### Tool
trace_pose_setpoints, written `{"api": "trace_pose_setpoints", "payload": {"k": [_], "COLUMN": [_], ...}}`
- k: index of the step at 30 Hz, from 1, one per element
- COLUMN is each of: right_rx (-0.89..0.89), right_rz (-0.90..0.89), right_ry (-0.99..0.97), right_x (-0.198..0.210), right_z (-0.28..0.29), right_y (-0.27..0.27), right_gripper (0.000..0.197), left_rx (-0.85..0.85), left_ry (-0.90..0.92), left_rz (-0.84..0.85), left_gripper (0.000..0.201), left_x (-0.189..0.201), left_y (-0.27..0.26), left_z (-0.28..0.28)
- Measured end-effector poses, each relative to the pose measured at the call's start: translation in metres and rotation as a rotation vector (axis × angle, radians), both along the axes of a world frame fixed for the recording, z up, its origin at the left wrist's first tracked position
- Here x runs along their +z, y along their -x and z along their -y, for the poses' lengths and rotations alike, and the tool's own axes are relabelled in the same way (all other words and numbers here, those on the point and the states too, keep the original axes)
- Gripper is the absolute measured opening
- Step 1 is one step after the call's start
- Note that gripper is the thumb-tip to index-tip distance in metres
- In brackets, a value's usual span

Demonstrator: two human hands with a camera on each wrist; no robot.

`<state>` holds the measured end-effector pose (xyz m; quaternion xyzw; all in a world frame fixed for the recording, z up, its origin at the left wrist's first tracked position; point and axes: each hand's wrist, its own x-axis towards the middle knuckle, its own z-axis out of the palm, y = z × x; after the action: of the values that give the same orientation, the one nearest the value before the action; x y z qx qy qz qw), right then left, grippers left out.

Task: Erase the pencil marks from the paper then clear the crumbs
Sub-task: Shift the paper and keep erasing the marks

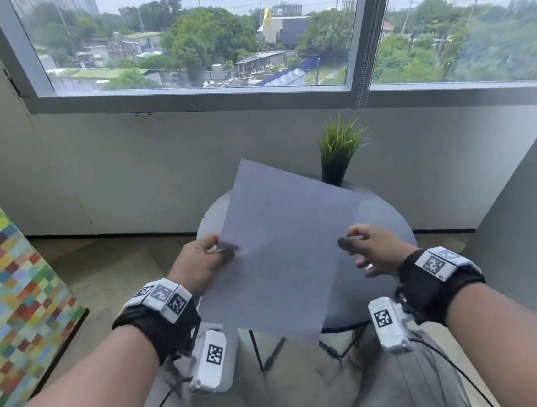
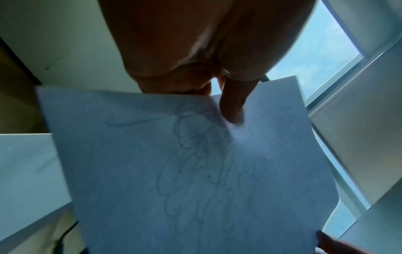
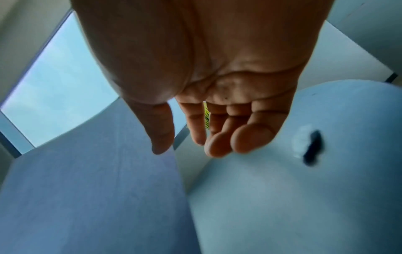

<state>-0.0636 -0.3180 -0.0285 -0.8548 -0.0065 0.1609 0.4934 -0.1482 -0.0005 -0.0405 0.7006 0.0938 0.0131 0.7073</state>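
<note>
Hidden or unclear: The near edge of the round grey table (image 1: 390, 221) is lying covered by the sheet, and its top is blurring in the right wrist view. A small dark object (image 3: 313, 148) beside a pale smear on that table is too smeared to identify. No crumbs are showing clearly in any view.

Paper: A thin, pale grey-white rectangular sheet of paper (image 1: 285, 251) is hanging tilted in the air above the table, one corner pointing away from the person. Faint looping pencil scribbles (image 2: 195, 163) are showing through it from below in the left wrist view.

Left hand: The left hand (image 1: 200, 259) is pinching the sheet's left corner, thumb on top and a finger (image 2: 232, 106) pressing underneath.

Right hand: The right hand (image 1: 373, 249) is hovering at the sheet's right edge, fingers (image 3: 219, 142) loosely bent and holding nothing; its thumb is lying close to the edge, and contact cannot be told.

Position: The sheet is spanning the gap between both hands, rising beyond them.

Beyond the hands: A small green grass plant in a black pot (image 1: 335, 160) is standing at the table's far side, below a wide window (image 1: 199, 39).
</note>
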Motion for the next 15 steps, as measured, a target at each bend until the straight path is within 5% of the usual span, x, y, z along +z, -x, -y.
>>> {"api": "trace_pose_setpoints", "payload": {"k": [8, 11, 15], "right_rx": [0.019, 0.041, -0.025], "right_rz": [0.637, 0.611, 0.487], "right_ry": [-0.260, -0.100, 0.054], "right_x": [0.083, 0.067, 0.035], "right_z": [-0.015, -0.012, -0.002], "right_y": [0.005, 0.005, 0.004], "right_gripper": [0.031, 0.038, 0.013], "left_rx": [0.132, 0.109, 0.089], "left_ry": [0.162, 0.063, -0.083], "left_rz": [0.194, 0.126, 0.015], "left_gripper": [0.011, 0.012, 0.016], "left_x": [0.030, 0.010, -0.014], "left_y": [-0.015, -0.014, -0.017], "left_z": [0.024, 0.032, 0.034]}}
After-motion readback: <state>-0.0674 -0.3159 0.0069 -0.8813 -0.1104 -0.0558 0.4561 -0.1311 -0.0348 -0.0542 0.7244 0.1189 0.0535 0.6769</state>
